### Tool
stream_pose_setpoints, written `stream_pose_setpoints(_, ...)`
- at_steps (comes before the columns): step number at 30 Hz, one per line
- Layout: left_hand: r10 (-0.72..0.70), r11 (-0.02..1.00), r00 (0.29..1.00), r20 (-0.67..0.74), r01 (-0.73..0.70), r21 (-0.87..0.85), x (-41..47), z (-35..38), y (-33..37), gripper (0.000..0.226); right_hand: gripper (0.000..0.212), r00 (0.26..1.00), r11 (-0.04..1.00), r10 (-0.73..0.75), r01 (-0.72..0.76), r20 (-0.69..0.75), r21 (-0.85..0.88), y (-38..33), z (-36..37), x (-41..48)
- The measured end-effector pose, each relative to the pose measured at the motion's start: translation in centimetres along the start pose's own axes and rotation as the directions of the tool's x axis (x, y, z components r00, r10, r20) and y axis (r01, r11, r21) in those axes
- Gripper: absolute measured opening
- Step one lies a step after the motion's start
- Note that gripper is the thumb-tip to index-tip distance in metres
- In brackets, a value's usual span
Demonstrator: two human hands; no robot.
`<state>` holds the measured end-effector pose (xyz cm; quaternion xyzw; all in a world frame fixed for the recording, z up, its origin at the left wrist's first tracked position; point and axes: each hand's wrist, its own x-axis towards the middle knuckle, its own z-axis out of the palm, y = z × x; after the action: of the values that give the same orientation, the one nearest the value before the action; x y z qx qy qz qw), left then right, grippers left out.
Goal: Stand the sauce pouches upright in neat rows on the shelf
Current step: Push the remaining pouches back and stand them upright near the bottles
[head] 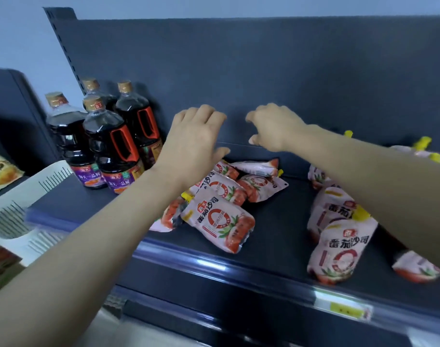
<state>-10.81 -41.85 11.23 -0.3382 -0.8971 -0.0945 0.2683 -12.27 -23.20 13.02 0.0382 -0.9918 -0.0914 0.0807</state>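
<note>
Both hands hang over the dark, matte shelf (276,221) and hold nothing. The left hand (196,139) has its fingers (211,116) straight and slightly apart. The right hand (276,128) has its fingers (254,140) loosely curled downward, clamped on nothing.

The sauce pouches (221,221) lie below the hands, apart from the fingertips. This middle heap lies flat and overlapping under the left wrist, and a right group (339,251) leans tilted under the right forearm. The pouches are soft, plump and glossy, pale pink-white with red tomato pictures, a red ring, dark lettering and yellow spout caps.

At the left, rigid dark bottles (108,146) with gold caps and orange handles stand upright.
</note>
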Motion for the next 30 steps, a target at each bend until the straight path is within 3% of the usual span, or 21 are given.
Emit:
stream_pose_setpoints(8, 0.012, 0.998, 0.997, 0.072, -0.007, -0.066, 0.8, 3.3, -1.4, 0.052, 0.042, 0.97, 0.993, 0.099, -0.111, 0.223, 0.038, 0.9, 3.5, 2.7)
stream_pose_setpoints(17, -0.055, 0.998, 0.99, 0.131, 0.058, -0.022, 1.8, 6.5, -2.8, 0.048, 0.05, 0.92, 0.998, -0.026, 0.001, 0.391, 0.062, 0.2, 8.3, 8.2)
stream_pose_setpoints(23, -0.09, 0.995, 0.979, 0.184, 0.097, -0.03, 1.6, 9.0, -3.3, 0.047, 0.059, 0.821, 0.995, -0.1, 0.091, 0.563, 0.044, -0.4, 11.5, 10.2)
stream_pose_setpoints(26, -0.081, 0.995, 0.976, 0.202, 0.092, -0.047, 1.8, 9.9, -3.7, 0.048, 0.046, 0.808, 0.993, -0.11, 0.11, 0.579, 0.035, -0.4, 12.5, 10.5)
stream_pose_setpoints(30, -0.052, 0.996, 0.976, 0.212, 0.068, -0.065, 2.5, 10.9, -4.0, 0.046, 0.021, 0.846, 0.994, -0.109, 0.084, 0.521, 0.071, 0.1, 13.0, 10.9)
